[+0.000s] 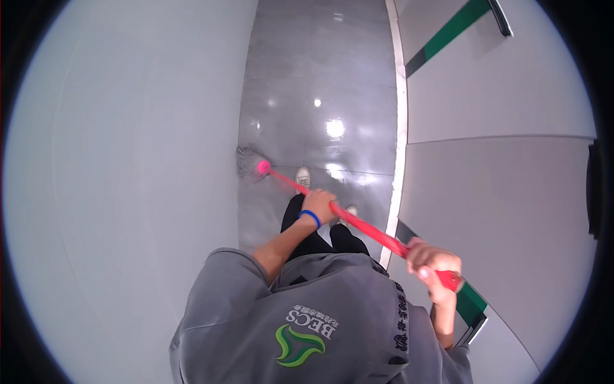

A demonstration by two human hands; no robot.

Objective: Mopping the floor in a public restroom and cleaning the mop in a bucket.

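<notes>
A mop with a red handle [371, 233] slants across in front of me, from the upper left down to the lower right. My left hand [319, 205], with a blue band at the wrist, is closed around the handle partway along. Near its top end my right hand [435, 264] is wrapped round it, and a short red tip sticks out past the fist. At the far end a pink socket [263, 167] joins the handle to a grey, stringy mop head [248, 162]. The mop head lies on the floor against the foot of the left wall.
Shiny grey floor tiles [275, 51] run ahead as a narrow passage. A pale wall [128, 160] bounds it on the left. Light panels or doors [492, 192] stand on the right, with a dark handle [501, 19] and a white strip [401, 115] along their foot. My white shoes [303, 176] are below me.
</notes>
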